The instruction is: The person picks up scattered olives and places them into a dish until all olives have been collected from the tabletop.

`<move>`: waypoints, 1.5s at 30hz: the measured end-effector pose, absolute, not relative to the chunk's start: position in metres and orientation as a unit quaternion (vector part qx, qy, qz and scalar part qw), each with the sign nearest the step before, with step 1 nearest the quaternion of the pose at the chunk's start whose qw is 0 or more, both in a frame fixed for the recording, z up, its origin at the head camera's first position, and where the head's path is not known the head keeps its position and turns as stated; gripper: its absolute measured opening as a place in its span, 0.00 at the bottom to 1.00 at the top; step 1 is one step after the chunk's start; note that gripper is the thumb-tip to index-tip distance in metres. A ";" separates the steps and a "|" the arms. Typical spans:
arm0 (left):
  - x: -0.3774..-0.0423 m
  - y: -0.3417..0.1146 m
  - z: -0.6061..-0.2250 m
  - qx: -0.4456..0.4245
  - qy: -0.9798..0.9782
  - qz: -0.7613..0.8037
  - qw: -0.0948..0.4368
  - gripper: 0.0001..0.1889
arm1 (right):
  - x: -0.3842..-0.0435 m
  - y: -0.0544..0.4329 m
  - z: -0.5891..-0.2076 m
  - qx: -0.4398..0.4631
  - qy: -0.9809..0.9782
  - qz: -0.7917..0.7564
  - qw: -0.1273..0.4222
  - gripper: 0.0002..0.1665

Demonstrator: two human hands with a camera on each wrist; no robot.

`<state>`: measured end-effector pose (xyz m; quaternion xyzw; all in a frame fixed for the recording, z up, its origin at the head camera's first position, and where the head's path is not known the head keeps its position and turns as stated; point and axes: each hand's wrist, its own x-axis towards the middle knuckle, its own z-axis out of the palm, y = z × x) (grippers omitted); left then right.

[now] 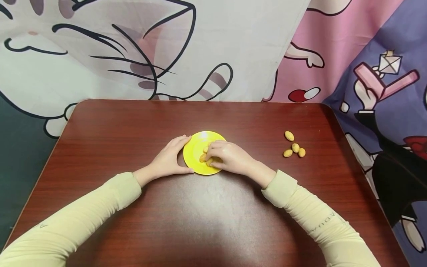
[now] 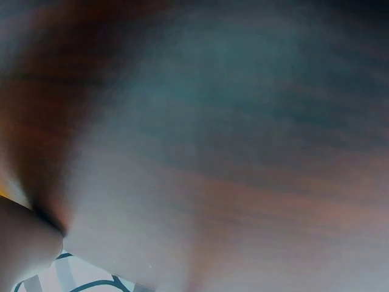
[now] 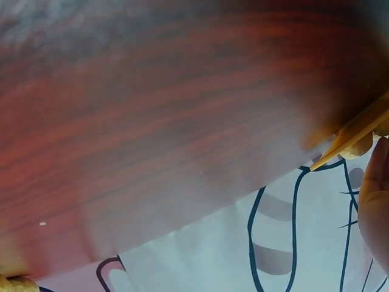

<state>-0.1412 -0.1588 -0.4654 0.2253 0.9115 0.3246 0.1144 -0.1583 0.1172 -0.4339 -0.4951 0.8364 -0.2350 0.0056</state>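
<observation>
On the table lies a small round yellow plate [image 1: 192, 150] holding several oval yellow coated nuts [image 1: 202, 158]. My left hand [image 1: 166, 159] sits at the plate's left side, thumb and fingers spread wide, their tips right at the rim. Over the plate's right part, my right hand [image 1: 231, 157] has its fingers bent down among the nuts and pinches one between thumb and fingers; the hand hides part of the pile. The right wrist view catches the plate's edge [image 3: 349, 137], nuts [image 3: 360, 147] and part of that hand [image 3: 374, 213].
Several more yellow nuts [image 1: 295, 148] lie loose on the reddish-brown wooden table [image 1: 133, 122], right of the plate. Behind the table hangs a cloth [image 1: 233, 48] printed with cartoon figures. Mostly blurred tabletop fills the left wrist view.
</observation>
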 end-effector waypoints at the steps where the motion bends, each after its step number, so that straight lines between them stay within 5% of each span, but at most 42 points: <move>1: -0.141 -0.159 -0.465 0.225 0.912 0.325 0.114 0.61 | -0.158 0.117 -0.433 -0.496 0.836 -0.237 0.008 0.08; 23: -0.136 -0.160 -0.470 0.221 0.915 0.322 0.103 0.61 | -0.176 0.149 -0.411 -0.418 0.866 -0.271 -0.024 0.10; 45: -0.137 -0.158 -0.466 0.225 0.914 0.320 0.103 0.61 | -0.195 0.258 -0.404 -0.287 0.898 -0.309 -0.125 0.13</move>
